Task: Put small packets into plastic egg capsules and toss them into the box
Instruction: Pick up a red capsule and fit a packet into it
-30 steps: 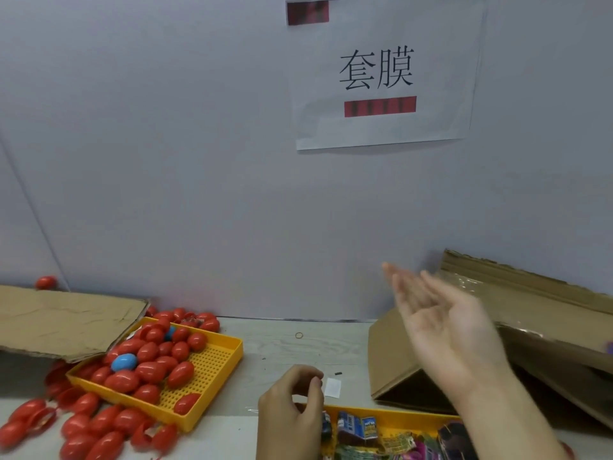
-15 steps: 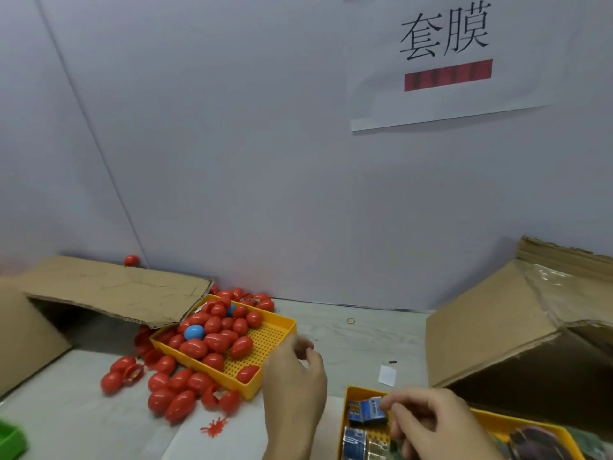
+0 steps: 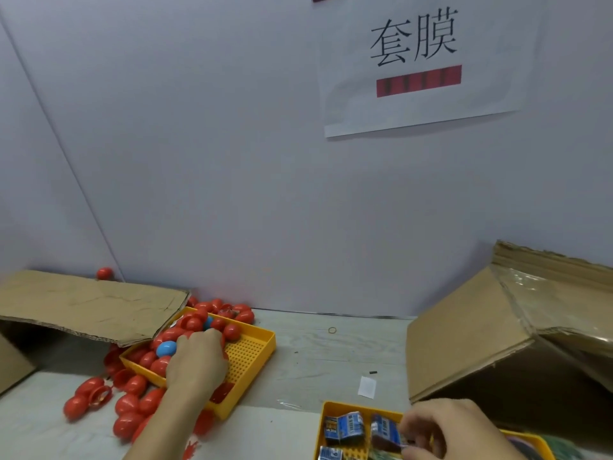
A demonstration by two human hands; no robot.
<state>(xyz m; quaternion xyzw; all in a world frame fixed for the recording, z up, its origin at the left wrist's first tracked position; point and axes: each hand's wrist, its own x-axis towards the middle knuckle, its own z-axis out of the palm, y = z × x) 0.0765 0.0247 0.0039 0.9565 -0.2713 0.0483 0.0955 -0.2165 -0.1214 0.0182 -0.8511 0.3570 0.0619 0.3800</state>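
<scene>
A yellow tray [image 3: 255, 353] at the left holds several red egg capsules [image 3: 229, 330] and a blue capsule [image 3: 166, 348]. My left hand [image 3: 195, 360] lies over the capsules with its fingers curled down among them; whether it holds one is hidden. At the bottom right a second yellow tray [image 3: 326, 410] holds small blue packets [image 3: 345, 424]. My right hand [image 3: 444, 429] is over this tray and pinches a dark packet [image 3: 384, 433] at its fingertips. A large cardboard box [image 3: 464, 343] lies tilted at the right, its opening facing right.
More red capsules [image 3: 132, 403] lie loose on the table left of the tray. A cardboard flap [image 3: 83, 307] overhangs the tray's far left corner. A rubber band [image 3: 332, 330] and a white slip [image 3: 367, 387] lie mid-table. A paper sign [image 3: 418, 61] hangs on the wall.
My left hand has moved left into the capsule tray. My right hand came down from the box to the packet tray and took hold of a packet. The view swung left.
</scene>
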